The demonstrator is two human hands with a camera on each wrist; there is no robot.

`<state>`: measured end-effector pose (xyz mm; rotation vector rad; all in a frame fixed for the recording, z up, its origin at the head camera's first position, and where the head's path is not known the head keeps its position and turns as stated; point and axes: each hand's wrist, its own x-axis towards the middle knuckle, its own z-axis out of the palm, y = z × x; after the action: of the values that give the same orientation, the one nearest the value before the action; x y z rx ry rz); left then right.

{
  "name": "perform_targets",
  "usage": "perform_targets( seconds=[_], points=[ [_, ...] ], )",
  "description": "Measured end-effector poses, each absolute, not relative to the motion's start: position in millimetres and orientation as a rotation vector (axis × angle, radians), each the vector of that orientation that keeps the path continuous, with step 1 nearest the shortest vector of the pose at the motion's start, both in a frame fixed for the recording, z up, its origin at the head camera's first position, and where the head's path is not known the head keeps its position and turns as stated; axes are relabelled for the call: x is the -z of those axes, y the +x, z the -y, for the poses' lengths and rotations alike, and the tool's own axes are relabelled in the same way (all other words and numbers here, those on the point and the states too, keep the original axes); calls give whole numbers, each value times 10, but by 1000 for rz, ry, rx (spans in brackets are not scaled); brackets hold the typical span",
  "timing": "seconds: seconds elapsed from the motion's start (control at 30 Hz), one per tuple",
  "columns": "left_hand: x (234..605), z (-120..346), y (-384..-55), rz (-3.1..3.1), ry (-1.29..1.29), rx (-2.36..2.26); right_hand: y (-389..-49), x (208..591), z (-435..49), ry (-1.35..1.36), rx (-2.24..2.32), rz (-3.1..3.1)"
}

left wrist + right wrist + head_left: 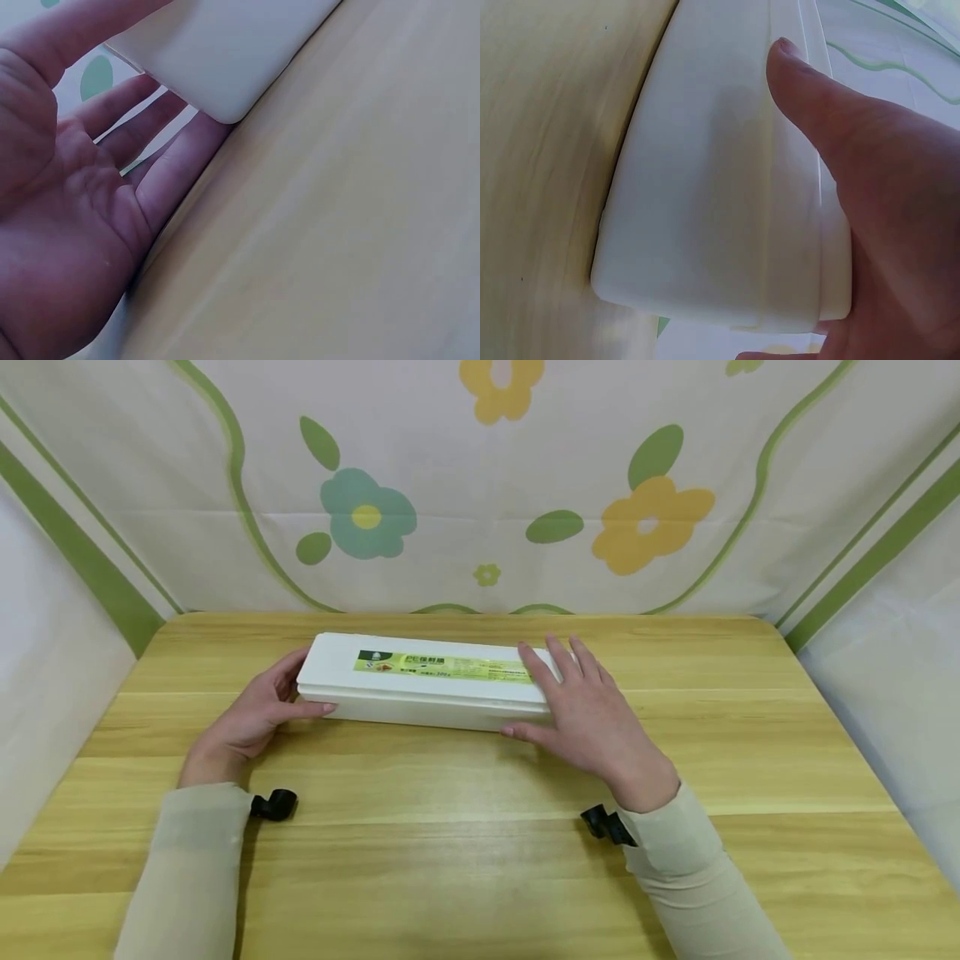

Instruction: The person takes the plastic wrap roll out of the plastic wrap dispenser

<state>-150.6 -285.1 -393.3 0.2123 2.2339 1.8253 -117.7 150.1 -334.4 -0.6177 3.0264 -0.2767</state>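
A long white cling film box [427,702] with a yellow-green label on its lid lies crosswise on the wooden table. At its left end my left hand [258,706] holds it, thumb along the front face and the other fingers behind the end. In the left wrist view those fingers [180,169] reach past the box's lower corner, close to the tabletop. Over the right end, my right hand [592,718] grips the box, its fingers spread across the lid. The right thumb [810,86] presses the front side near the lid seam.
The wooden table [450,860] has rounded far corners. Behind it hangs a white cloth [480,468] printed with flowers and green lines, and pale fabric walls flank both sides. A small black camera mount [277,805] sits at the left cuff, another mount [606,823] at the right.
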Motion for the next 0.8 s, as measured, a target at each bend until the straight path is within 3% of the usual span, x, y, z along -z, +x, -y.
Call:
perform_targets(
  seconds=[0.43, 0.8],
  points=[
    [3975, 2743, -1543, -2265, 226, -1815, -1262, 3416, -1294, -661, 148, -3203],
    [3968, 2690, -1557, -2278, 171, -1775, -1376, 3464, -741, -745, -6, -3209]
  ],
)
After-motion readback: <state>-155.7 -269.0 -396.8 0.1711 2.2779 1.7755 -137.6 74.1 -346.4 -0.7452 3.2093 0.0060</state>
